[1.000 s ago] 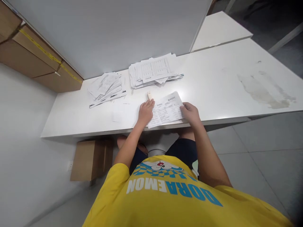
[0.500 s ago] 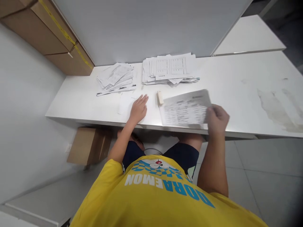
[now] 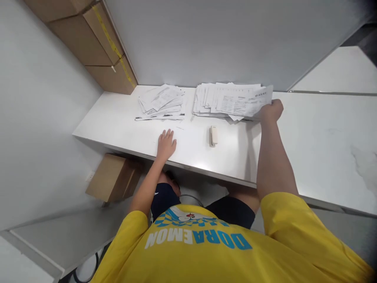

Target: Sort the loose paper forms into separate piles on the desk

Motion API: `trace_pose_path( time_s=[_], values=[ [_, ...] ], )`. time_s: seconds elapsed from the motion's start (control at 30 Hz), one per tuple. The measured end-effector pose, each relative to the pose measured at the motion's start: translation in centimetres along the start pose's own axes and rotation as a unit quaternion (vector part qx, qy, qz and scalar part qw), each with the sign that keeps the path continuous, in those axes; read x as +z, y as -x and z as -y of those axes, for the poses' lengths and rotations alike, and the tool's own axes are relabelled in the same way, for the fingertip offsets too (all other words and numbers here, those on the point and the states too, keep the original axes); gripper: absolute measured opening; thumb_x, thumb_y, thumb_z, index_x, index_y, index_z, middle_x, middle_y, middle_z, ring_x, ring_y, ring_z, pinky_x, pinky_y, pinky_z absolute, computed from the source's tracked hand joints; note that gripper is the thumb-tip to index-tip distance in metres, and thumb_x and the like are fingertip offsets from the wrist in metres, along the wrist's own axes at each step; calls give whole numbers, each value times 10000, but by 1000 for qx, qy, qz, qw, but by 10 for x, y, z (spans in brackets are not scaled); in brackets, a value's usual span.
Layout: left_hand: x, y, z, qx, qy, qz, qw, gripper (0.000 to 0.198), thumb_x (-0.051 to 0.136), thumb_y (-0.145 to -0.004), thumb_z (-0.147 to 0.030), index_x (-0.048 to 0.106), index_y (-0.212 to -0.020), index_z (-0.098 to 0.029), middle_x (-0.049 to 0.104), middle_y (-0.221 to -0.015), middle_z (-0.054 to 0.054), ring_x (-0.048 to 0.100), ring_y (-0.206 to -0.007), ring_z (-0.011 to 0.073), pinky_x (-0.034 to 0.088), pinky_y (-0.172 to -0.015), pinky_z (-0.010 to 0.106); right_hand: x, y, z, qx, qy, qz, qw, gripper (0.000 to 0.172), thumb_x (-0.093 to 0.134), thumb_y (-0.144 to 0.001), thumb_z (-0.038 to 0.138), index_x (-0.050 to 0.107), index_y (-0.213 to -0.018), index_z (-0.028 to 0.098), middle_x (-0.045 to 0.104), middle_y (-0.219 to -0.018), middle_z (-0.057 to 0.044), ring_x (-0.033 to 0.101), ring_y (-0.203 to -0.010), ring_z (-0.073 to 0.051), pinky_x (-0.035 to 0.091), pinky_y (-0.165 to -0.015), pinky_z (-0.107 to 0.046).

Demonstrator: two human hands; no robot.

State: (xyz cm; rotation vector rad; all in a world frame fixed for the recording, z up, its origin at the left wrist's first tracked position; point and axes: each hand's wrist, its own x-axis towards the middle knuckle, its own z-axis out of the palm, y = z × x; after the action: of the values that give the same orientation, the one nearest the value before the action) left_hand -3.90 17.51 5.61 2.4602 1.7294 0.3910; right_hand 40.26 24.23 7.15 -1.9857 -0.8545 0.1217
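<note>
My right hand [image 3: 271, 111] grips the right edge of a printed sheet of paper [image 3: 240, 104], which lies over the right paper stack [image 3: 203, 101] near the wall. The thumb and fingers are closed on it. On the white tabletop, my left hand [image 3: 166, 146] rests palm down with its fingers stretched out, holding nothing. A cream stapler [image 3: 214, 135] lies between the two hands, touched by neither. Beyond my left hand sits a looser paper stack [image 3: 161, 103] with uneven edges.
Cardboard boxes [image 3: 88, 43] with yellow tape are piled at the table's left end. Another cardboard box [image 3: 107, 177] is under the table at the left. A grey wall panel [image 3: 200, 43] closes off the back of the white table [image 3: 100, 118].
My right hand has carried the printed sheet from the table's front edge up and back onto the right stack. My left hand stays flat on the table. The view has shifted.
</note>
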Motion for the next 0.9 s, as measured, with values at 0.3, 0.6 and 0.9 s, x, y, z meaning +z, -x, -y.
trace_pose_path(
  time_s=[0.3,0.6,0.9],
  values=[
    [1,1,2,1,-16,12,1000,529,338,-982,-315,399,-1473,-127,353,-1573,132,242,-1484,327,238,-1198,516,74,65,96,-204,0,12,979,346,500,-836,248,526,-1173,178,454,-1329,-201,345,-1284,-365,210,-1040,-628],
    [4,6,-6,0,9,1,1000,524,358,-969,-291,406,-1463,-121,372,-1562,136,250,-1480,330,246,-1192,517,229,184,216,-387,-21,342,856,495,505,-834,306,492,-1281,94,507,-1376,-239,362,-1327,-381,183,-1119,-635],
    [3,12,-8,5,15,0,1000,506,360,-960,-263,456,-1420,-75,429,-1520,158,283,-1464,339,249,-1190,498,235,228,220,-466,14,321,825,297,383,-830,74,645,-960,125,647,-859,-162,561,-1000,-320,243,-1101,-580]
  ],
)
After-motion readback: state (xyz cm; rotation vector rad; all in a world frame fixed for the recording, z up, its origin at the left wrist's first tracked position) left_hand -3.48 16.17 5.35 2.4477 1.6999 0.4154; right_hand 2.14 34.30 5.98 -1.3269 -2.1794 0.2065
